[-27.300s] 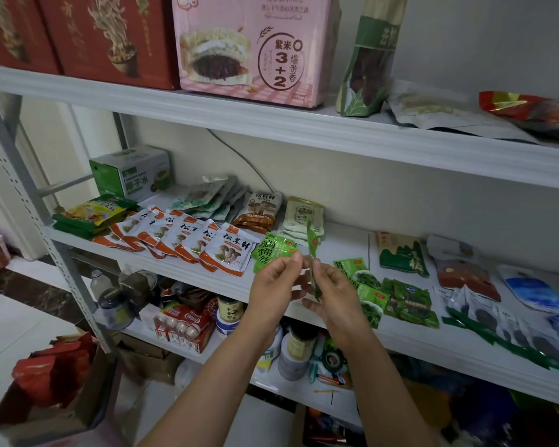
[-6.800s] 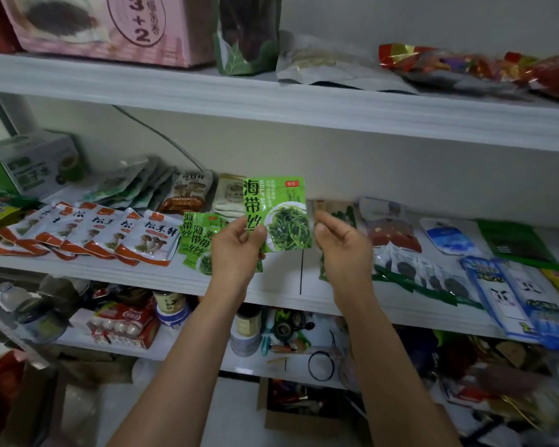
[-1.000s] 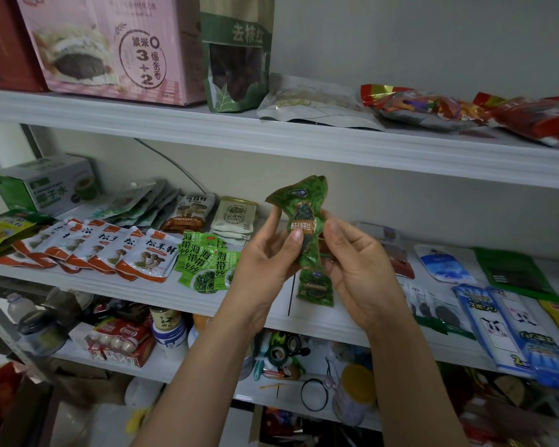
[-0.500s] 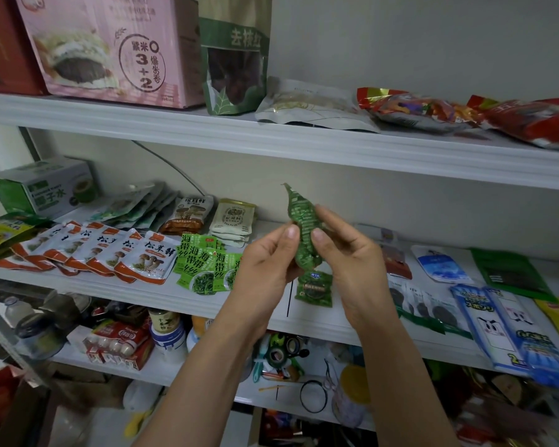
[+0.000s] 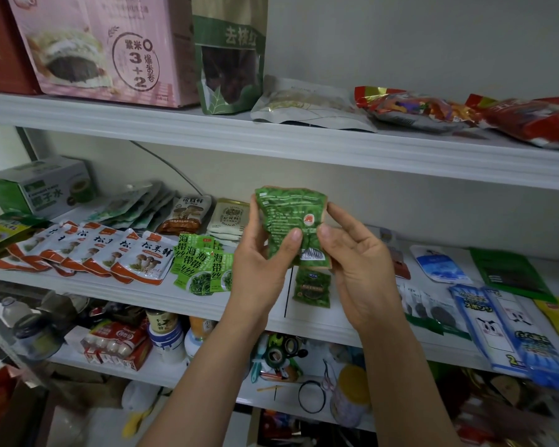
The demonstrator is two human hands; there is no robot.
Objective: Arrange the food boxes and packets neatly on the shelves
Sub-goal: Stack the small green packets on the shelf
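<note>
I hold a small dark green snack packet (image 5: 291, 217) upright in front of the middle shelf (image 5: 207, 304), its printed back with a barcode facing me. My left hand (image 5: 262, 262) pinches its left edge with thumb on the front. My right hand (image 5: 352, 253) pinches its right edge. A matching dark green packet (image 5: 312, 287) lies flat on the shelf just below my hands. To the left lie a fanned group of bright green seaweed packets (image 5: 204, 266) and a row of white-and-orange mushroom packets (image 5: 88, 250).
The top shelf (image 5: 271, 140) carries a pink cake box (image 5: 100, 50), an upright green pouch (image 5: 229, 62), a pale pouch (image 5: 307, 104) and red bags (image 5: 465, 114). Blue and green packets (image 5: 497, 321) lie on the right. A green box (image 5: 42, 185) stands far left. Bottles and clutter fill the lower shelf.
The dark green packet has been turned in my fingers from edge-on to flat, its back now facing me. Both hands stay at the same height in front of the middle shelf.
</note>
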